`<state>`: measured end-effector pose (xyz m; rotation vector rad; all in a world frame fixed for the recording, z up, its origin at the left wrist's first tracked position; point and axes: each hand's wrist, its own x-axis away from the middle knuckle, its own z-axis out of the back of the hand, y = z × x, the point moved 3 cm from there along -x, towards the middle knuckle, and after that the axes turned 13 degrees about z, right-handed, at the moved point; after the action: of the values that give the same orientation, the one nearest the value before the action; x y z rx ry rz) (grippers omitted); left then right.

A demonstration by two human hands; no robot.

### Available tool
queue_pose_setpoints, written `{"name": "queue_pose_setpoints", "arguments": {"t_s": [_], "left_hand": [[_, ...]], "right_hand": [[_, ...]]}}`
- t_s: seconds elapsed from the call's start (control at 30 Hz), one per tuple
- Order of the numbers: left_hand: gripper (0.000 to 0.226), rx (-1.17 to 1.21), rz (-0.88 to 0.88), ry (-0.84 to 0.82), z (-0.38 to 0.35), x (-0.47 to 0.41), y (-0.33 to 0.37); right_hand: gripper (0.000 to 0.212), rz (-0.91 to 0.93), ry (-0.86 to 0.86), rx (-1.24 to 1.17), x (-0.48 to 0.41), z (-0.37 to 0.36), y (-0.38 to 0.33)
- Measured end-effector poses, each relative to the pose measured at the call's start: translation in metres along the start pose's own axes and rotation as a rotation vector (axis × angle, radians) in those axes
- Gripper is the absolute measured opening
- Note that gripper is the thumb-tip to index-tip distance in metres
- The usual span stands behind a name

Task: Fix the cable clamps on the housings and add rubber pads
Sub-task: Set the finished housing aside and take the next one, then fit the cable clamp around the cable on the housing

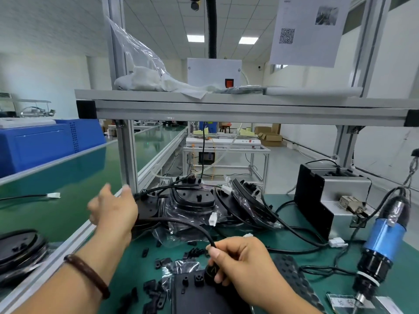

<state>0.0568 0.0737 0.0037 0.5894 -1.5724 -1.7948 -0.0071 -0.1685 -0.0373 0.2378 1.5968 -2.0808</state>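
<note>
- head view: step in hand looks like seating the cable [181, 223] on the housing [192, 295] below the right hand [238, 261], which pinches the cable at its black end.
- left hand [113, 209] is open and blurred, reaching toward the stacked housings [192, 200] ahead.
- next, probably: pick a cable clamp [162, 262] from those between the hands.
- housing: black, flat, small bosses.

Factory assembly line: conveyor belt [68, 184], aluminium-frame workstation [226, 107], hanging screwdriver [381, 243]
</note>
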Motion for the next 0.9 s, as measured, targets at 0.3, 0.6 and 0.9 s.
{"name": "queue_pose_setpoints", "arguments": {"t_s": [0.3, 0.6, 0.9], "left_hand": [[0.040, -0.919, -1.481, -0.490, -0.011, 0.108, -0.003], [0.036, -0.781, -1.331, -0.487, -0.009, 0.088, -0.011], [0.031, -0.949, -1.533, -0.382, -0.007, 0.101, -0.009]], "right_hand": [[0.014, 0.044, -0.047, 0.057, -0.003, 0.005, 0.002], [0.013, 0.025, -0.076, 0.042, 0.009, 0.000, 0.021], [0.005, 0.074, -0.039, -0.003, 0.006, -0.002, 0.025]]}}
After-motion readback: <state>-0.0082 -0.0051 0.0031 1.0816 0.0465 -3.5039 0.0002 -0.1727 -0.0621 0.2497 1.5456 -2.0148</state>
